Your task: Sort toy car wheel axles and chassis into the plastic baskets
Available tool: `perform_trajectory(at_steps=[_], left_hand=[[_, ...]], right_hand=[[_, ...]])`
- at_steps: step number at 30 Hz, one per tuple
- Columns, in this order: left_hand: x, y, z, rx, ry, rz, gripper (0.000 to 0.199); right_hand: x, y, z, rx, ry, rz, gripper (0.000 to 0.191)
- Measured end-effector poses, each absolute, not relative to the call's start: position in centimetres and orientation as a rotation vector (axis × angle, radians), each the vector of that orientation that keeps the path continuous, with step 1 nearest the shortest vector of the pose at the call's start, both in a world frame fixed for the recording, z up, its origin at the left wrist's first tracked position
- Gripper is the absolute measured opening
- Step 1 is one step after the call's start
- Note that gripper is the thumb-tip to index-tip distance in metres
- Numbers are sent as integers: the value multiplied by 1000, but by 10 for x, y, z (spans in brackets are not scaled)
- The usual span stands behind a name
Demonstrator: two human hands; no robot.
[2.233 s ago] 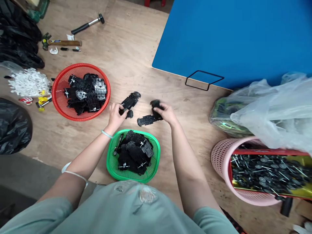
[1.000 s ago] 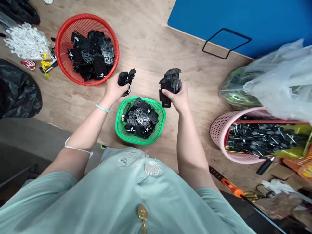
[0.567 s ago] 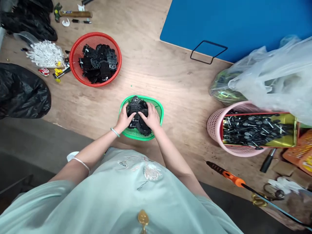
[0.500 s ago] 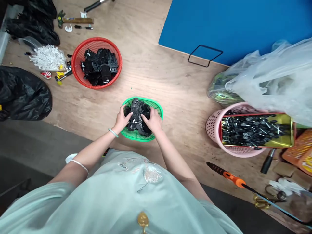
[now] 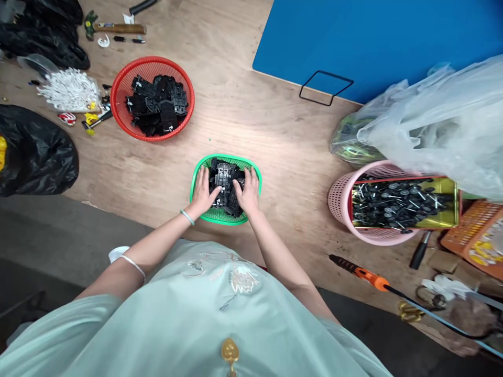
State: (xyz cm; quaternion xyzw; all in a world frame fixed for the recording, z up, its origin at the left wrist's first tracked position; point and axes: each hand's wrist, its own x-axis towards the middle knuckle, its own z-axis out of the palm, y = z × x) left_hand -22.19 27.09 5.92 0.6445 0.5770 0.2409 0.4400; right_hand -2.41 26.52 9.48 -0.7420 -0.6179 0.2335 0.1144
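A small green plastic basket [image 5: 226, 221] sits on the wooden table right in front of me. Several black plastic parts [image 5: 223, 180], moulded with fine detail and small silvery bits, lie piled in it. My left hand [image 5: 203, 191] is inside the basket's left side, fingers stretched out and thumb against the pile. On the opposite side, my right hand [image 5: 248, 192] rests with fingers spread and its thumb touching the parts. The undersides of both hands are hidden. Farther off to the left, a red basket [image 5: 118, 112] holds more black parts of similar look.
On the right, a pink basket [image 5: 338, 201] supports a tin of black wheels on metal axles [image 5: 396, 201]. Nearby lie an orange-handled soldering iron [image 5: 369, 278] and plastic bags [image 5: 440, 115]. A blue board [image 5: 373, 42] covers the far right; a hammer [image 5: 118, 28] and white pieces [image 5: 70, 89] lie left.
My hands have loosened from around the black parts, with the fingers now straighter and flatter along both sides. The parts sit a little lower in the green basket. The view has shifted slightly.
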Motion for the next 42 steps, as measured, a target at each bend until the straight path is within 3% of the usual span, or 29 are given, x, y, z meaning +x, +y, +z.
perform_trajectory(at_steps=[5,13,18,21,25,30,35,39,42], left_hand=[[-222,242,59,1697,1396,440,95],[-218,300,68,1907,1311,437,80],[-234,277,62,1843,1269,422,80],[-237,265,64,1779,1327,504,78],[-234,281,69,1675,1409,595,64],[-237,295,75,1532,1386,645,49],[-239,304,78,1137,1352,744,44],[-268,370,66,452,1460,1010,59],[-301,438,58,165,1512,1099,49]], right_hand=[[-31,245,104,-2067,-2105,760,63],[-32,271,99,-2007,-2157,743,58],[-23,278,118,-1875,-2149,822,47],[-21,319,119,-1876,-1993,811,37],[-35,421,81,-1947,-1974,920,27],[-71,503,31,-1967,-2277,1113,30],[-75,502,27,-1944,-2364,1140,14],[-38,463,48,-1808,-2176,1001,26],[-2,418,68,-1774,-1942,806,31]])
